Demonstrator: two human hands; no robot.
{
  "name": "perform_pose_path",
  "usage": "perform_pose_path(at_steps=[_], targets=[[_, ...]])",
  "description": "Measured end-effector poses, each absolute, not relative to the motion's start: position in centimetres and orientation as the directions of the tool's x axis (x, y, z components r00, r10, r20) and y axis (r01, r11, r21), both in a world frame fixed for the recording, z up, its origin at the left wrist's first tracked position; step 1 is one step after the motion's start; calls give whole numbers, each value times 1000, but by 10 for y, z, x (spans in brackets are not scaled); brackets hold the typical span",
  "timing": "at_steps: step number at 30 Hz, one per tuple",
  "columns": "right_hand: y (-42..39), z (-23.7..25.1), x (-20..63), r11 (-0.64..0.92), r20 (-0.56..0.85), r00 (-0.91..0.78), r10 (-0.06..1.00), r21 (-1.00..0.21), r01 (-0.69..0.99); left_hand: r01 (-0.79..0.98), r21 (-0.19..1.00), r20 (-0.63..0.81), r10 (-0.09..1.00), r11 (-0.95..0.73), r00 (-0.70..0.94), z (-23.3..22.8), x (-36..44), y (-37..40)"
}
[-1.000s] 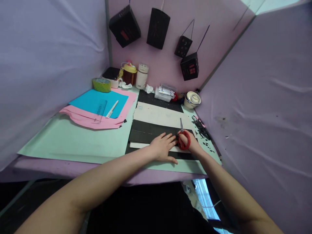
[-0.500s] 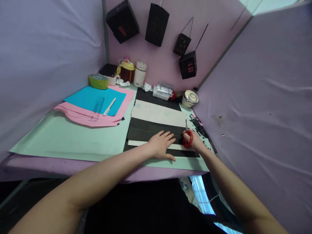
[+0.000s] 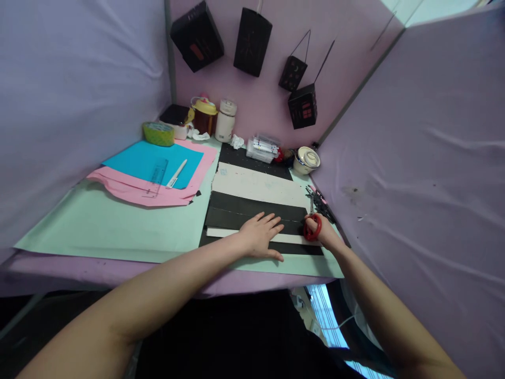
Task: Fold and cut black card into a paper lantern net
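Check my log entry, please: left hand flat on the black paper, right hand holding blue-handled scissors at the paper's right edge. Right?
Not quite. The head view shows the scissors in the right hand have red handles, not blue. The left hand does lie flat on the black paper.

Ruler (image 3: pixel 157 174) and pen (image 3: pixel 176 173) on paper (image 3: pixel 134 158)

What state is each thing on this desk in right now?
Left hand: flat, pressing the black paper.
Right hand: gripping red scissors, blades pointing away.
Pen: lying on blue paper.
Lanterns: hanging on the wall.
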State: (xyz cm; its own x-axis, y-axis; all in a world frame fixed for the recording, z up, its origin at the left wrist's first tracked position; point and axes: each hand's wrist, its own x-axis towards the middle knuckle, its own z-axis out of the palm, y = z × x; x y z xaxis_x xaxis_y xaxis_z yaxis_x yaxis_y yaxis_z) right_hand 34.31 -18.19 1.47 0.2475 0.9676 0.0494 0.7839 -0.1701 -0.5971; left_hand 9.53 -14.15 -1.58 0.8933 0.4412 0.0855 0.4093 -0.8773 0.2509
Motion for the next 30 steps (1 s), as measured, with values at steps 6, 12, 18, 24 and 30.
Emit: perform_pose_path(at_steps=[6,12,18,24,30], targets=[[-182,12,355,-169,58,246,967,-575,800,414,260,90,449,-872,889,-16,95,-142],[-184,6,375,-208,65,283,957,-527,824,408,253,83,440,-877,894,-13,94,-143],[-187,20,392,-261,98,342,935,-465,846,412,271,75,446,-870,892,-13,94,-142],[-184,41,349,-123,129,239,962,-577,807,414,263,82,447,-872,891,-15,95,-142],[-170,21,279,30,83,56,995,-782,623,410,251,131,451,-877,883,-17,94,-143]])
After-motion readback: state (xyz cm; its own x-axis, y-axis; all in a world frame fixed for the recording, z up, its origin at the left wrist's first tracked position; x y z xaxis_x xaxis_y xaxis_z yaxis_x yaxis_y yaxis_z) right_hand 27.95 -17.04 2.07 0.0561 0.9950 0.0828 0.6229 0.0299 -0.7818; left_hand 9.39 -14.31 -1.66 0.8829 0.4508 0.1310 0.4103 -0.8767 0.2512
